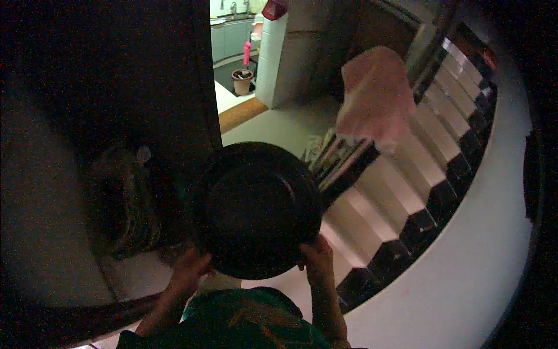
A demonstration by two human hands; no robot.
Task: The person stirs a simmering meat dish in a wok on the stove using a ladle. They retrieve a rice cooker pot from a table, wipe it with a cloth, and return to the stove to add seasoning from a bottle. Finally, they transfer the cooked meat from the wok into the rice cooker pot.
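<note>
A round dark basin or pan (pixel 257 213) is held in front of my body, in the dim middle of the view. My left hand (pixel 194 264) grips its lower left rim. On the lower right rim rests my right hand (pixel 317 253), its thumb over the edge and fingers beneath. The basin's inside is too dark to tell whether it holds anything.
A tiled staircase (pixel 388 196) with dark edging curves along the right wall. Pinkish cloth (pixel 377 94) hangs over the railing. Ahead, a lit kitchen shows a bucket (pixel 242 83) past the doorway's brown threshold (pixel 244 114). A dark door or panel (pixel 130 78) stands left.
</note>
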